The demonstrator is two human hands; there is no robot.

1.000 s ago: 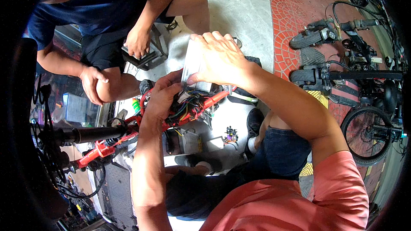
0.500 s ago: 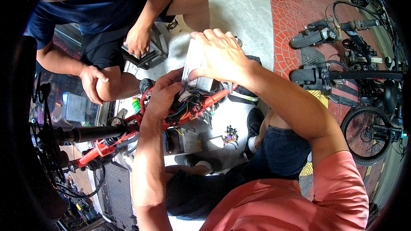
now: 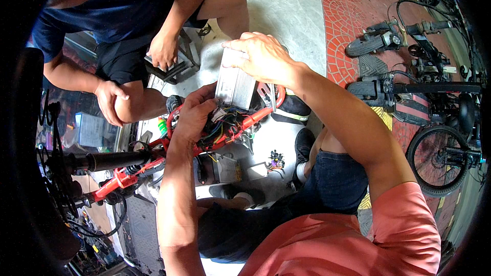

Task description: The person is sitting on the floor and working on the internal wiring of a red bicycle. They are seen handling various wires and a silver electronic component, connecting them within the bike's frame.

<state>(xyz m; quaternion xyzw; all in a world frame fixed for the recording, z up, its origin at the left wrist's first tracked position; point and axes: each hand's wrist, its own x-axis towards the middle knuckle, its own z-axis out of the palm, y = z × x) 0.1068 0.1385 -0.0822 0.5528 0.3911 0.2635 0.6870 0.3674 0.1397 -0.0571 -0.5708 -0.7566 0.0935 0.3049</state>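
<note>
A silver, finned motor controller box (image 3: 236, 89) stands tilted above a red tubular frame (image 3: 255, 117), its ribbed face partly uncovered. My right hand (image 3: 267, 60) is closed on its upper end, with fingers along the top edge. My left hand (image 3: 193, 116) is closed at the box's lower left corner, thumb and fingers by the edge where wires come out; its fingertips are partly hidden. Several coloured wires (image 3: 221, 125) lie bunched in the frame just below the box.
Across from me sits a person in a dark blue shirt, one hand (image 3: 111, 97) resting on a knee. Several wire connectors (image 3: 276, 160) lie on the floor near my shoe (image 3: 305, 145). A bicycle wheel (image 3: 437, 161) and parked scooters stand at right. A black handlebar stem (image 3: 110, 161) extends left.
My right thumb and fingers have shifted up toward the box's top edge, so more of its ribbed face shows. My left hand stays nearly in place.
</note>
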